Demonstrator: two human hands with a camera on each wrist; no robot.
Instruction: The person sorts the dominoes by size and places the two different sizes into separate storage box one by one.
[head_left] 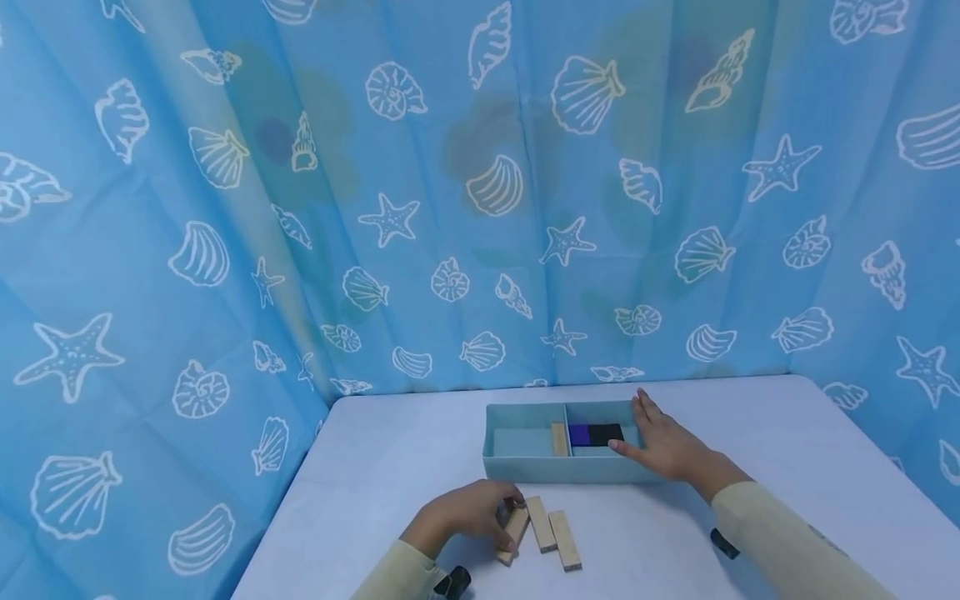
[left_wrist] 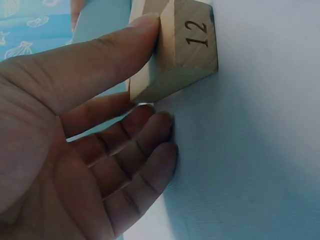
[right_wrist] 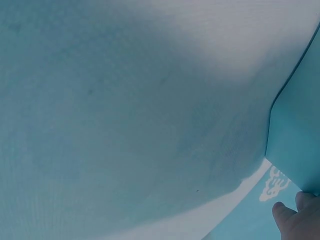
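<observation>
Pinching a wooden block stamped 12 [left_wrist: 194,40] between thumb and fingers, the left hand [head_left: 474,508] holds it before the divided blue box [head_left: 555,472], just beside two plain wooden blocks [head_left: 566,542]; the right hand [head_left: 669,448], fingers straight, thumb spread, touches the box's right end.

Four wooden blocks [head_left: 566,542], three toward 7 o'clock of one two-compartment box [head_left: 558,471] and one inside, at 9 o'clock of its single divider [head_left: 567,417], appear at one white table [head_left: 375,500] with one purple piece [head_left: 580,436], one black piece [head_left: 605,435], one left hand [head_left: 465,510] at 8 o'clock and one right hand [head_left: 666,446] at 3 o'clock.
</observation>
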